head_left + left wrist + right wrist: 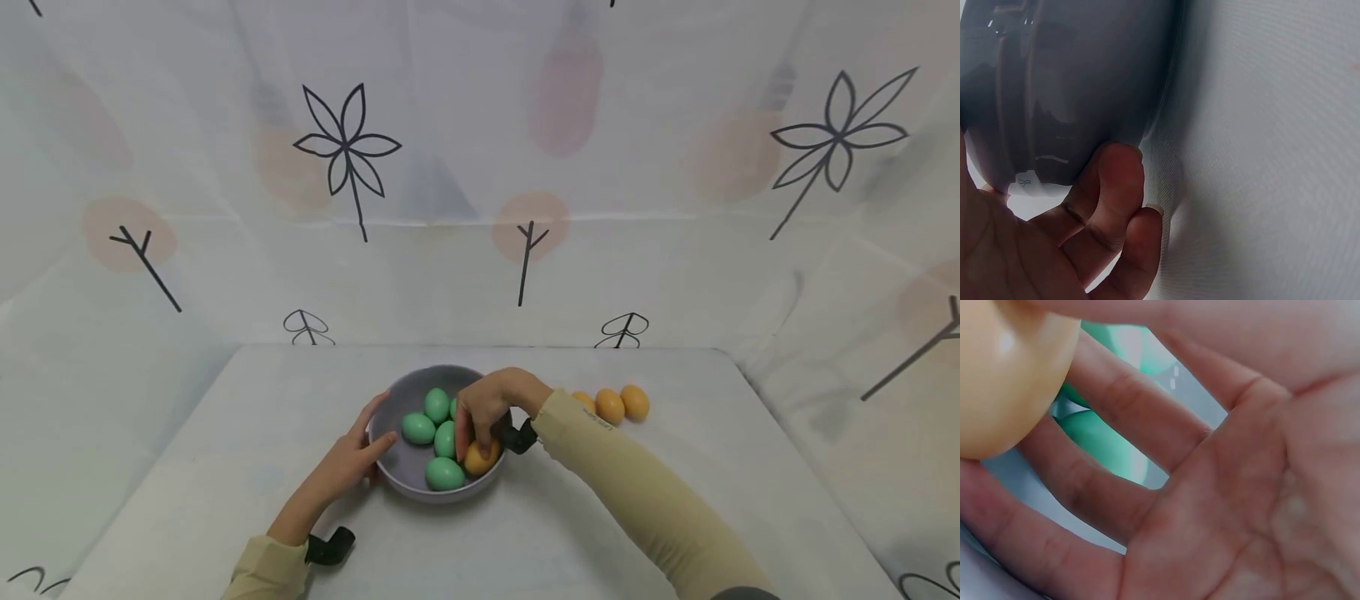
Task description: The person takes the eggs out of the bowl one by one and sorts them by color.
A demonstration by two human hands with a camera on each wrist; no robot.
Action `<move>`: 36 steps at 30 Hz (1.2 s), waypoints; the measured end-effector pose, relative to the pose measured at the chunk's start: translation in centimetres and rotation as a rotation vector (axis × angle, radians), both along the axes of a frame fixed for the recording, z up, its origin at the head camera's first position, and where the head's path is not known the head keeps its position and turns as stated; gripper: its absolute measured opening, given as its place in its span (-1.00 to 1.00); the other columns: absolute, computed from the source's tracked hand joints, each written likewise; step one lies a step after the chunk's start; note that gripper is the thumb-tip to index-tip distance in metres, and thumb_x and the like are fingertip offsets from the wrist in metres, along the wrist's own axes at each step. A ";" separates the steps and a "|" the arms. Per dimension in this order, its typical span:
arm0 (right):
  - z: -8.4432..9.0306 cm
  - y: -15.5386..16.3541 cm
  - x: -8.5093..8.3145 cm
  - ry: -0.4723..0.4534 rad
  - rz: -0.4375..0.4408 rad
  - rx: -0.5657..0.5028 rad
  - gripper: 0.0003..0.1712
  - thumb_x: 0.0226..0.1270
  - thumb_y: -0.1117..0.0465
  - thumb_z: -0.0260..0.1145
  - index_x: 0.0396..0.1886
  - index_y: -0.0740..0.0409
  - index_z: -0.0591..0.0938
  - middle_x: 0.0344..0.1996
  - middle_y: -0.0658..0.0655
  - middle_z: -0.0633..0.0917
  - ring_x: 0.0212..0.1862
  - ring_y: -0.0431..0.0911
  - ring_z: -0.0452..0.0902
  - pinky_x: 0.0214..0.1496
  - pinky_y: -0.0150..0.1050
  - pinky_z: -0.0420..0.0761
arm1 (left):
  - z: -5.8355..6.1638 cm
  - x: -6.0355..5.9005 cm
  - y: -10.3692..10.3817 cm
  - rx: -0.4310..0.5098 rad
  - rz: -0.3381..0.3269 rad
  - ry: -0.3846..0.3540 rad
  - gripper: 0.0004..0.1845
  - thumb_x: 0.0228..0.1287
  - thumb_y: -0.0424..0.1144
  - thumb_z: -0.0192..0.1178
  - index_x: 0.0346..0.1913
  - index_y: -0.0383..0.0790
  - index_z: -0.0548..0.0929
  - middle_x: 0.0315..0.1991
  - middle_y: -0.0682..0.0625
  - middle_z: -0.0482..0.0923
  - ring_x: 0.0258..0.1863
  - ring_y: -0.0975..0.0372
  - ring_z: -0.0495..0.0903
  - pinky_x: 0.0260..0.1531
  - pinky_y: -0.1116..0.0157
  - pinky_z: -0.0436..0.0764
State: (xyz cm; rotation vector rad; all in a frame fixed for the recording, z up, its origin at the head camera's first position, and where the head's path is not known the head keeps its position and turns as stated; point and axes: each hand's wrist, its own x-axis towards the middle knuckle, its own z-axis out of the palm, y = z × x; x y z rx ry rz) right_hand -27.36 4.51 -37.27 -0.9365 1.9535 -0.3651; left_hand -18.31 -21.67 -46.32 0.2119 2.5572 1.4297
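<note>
A grey bowl [402, 457] stands on the table with several green eggs [445, 474] inside it. My left hand [352, 462] grips the bowl's left side, thumb over the rim; in the left wrist view its fingers [1121, 181] touch the outer wall close above the table. Over the bowl's right part, my right hand [486, 404] reaches down and holds an orange egg [480, 461] next to the green ones. In the right wrist view this orange egg [1010, 381] sits at the fingertips, with green eggs [1107, 447] showing between the fingers. One green egg is partly hidden behind the right hand.
Three orange eggs [611, 406] lie in a row on the white table [450, 550], right of the bowl; the right sleeve [637, 483] partly covers the leftmost. A printed curtain [465, 275] hangs behind the table's far edge.
</note>
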 end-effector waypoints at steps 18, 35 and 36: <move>1.3 3.7 0.1 -0.093 -0.127 -0.294 -0.60 0.07 0.44 0.43 -0.09 -0.01 0.80 -0.21 0.03 0.77 -0.24 -0.17 0.65 -0.25 -0.22 0.64 | -0.1 0.0 0.0 0.000 -0.005 0.011 -0.25 0.46 0.09 0.12 0.57 0.29 0.00 -0.54 -0.09 0.46 -0.56 0.13 0.48 -0.44 0.22 0.43; 0.8 9.1 0.5 -0.067 -0.255 -0.584 -0.58 0.09 0.27 0.41 0.02 0.06 0.76 -0.01 0.08 0.72 0.10 0.04 0.58 0.11 -0.06 0.53 | 0.1 0.1 0.2 0.010 0.009 -0.004 -0.25 0.45 0.11 0.12 0.57 0.31 0.01 -0.49 -0.11 0.47 -0.53 0.11 0.49 -0.42 0.20 0.44; 0.6 9.5 0.5 -0.061 -0.274 -0.588 -0.59 0.09 0.26 0.41 0.01 0.05 0.76 -0.01 0.09 0.72 0.10 0.05 0.58 0.09 -0.06 0.54 | 0.1 0.1 0.2 0.010 0.008 -0.003 -0.25 0.45 0.11 0.12 0.57 0.31 0.01 -0.49 -0.11 0.47 -0.53 0.11 0.49 -0.42 0.20 0.44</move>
